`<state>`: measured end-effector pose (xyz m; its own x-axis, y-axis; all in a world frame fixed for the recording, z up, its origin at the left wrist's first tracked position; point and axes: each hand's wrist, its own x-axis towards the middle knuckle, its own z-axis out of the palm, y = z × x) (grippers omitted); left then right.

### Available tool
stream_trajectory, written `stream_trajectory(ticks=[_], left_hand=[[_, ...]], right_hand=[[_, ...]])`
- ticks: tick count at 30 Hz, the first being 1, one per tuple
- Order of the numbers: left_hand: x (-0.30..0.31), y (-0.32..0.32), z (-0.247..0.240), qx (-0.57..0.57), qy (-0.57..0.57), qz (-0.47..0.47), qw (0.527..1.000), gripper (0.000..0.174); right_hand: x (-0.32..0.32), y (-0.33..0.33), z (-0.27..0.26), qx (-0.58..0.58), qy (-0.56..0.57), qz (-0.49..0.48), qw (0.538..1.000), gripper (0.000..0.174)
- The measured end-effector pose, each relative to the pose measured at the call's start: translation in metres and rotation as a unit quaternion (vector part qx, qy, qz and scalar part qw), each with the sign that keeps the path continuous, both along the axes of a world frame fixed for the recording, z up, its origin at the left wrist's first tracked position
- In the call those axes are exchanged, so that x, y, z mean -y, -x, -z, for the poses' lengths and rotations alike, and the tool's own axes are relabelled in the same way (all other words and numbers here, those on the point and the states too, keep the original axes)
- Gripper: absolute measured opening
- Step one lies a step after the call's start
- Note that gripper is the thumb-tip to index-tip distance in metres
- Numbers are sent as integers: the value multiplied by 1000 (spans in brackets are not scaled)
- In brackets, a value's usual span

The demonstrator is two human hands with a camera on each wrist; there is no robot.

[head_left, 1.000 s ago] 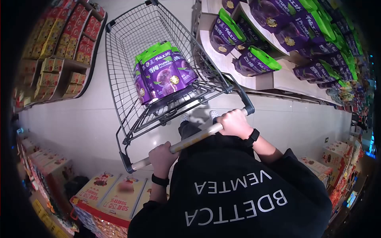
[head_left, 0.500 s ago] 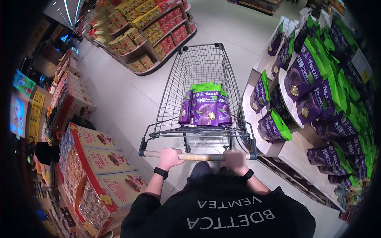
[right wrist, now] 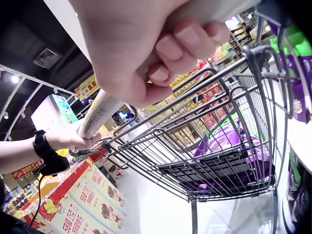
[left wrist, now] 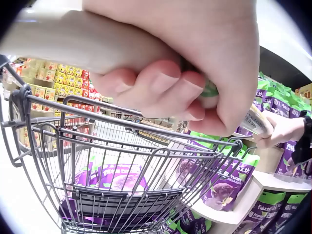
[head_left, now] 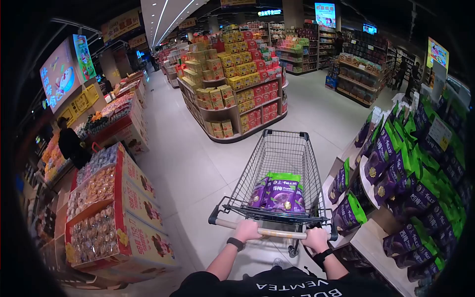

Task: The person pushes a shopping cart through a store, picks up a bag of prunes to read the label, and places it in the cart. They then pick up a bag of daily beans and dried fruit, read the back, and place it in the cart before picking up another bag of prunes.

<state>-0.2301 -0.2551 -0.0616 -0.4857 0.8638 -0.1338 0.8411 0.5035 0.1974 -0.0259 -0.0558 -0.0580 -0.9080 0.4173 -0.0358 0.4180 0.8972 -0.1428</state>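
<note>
A dark wire shopping cart [head_left: 264, 158] stands ahead of the person, its pale handlebar [head_left: 274, 232] running across the front. The left hand [head_left: 247, 230] grips the bar left of its middle; in the left wrist view the curled fingers [left wrist: 161, 80] wrap around it. Near the bar's right end the right hand [head_left: 315, 239] holds on too, and the right wrist view shows its fingers [right wrist: 187, 44] bent round the bar. Purple prune bags [head_left: 282, 195] with green tops stand in the basket at the handle end.
Close on the right, a pale shelf unit [head_left: 368, 242] carries many prune bags [head_left: 349, 213]. A rounded display [head_left: 232, 141] of red and yellow boxes stands ahead. Left is a carton stand [head_left: 141, 227] of wrapped sweets, with a person in black [head_left: 71, 143] beyond. Tiled floor [head_left: 193, 148] lies between.
The head view has tilted up from the cart to the store ahead. The cart, first slanted, now points nearly straight forward. Both hands have stayed on the handlebar, and the prune bags remain in the basket.
</note>
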Motion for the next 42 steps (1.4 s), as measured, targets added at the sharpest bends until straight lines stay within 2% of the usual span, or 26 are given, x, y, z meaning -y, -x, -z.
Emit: stream_trajectory(ticks=[6, 13, 15, 19, 27, 38, 42], left_hand=[[30, -41, 4, 13, -55, -2, 998, 29], [52, -96, 1, 4, -46, -29, 999, 29], [58, -111, 4, -5, -19, -43, 999, 30], [65, -157, -1, -10, 25, -62, 998, 30], [77, -255, -8, -17, 27, -127, 991, 31], [96, -357, -3, -22, 19, -152, 988, 31], [103, -389, -9, 11, 17, -152, 988, 32]], right_hand=[[16, -32, 8, 1, -22, -8, 1000, 22], [33, -78, 3, 10, -26, -33, 999, 22], [37, -93, 5, -18, -27, -51, 998, 20], [35, -128, 11, -36, -7, -92, 995, 23], [30, -196, 8, -19, 8, -141, 990, 23], [42, -282, -2, 9, 10, -125, 992, 21], [48, -308, -2, 25, -17, -139, 990, 17]])
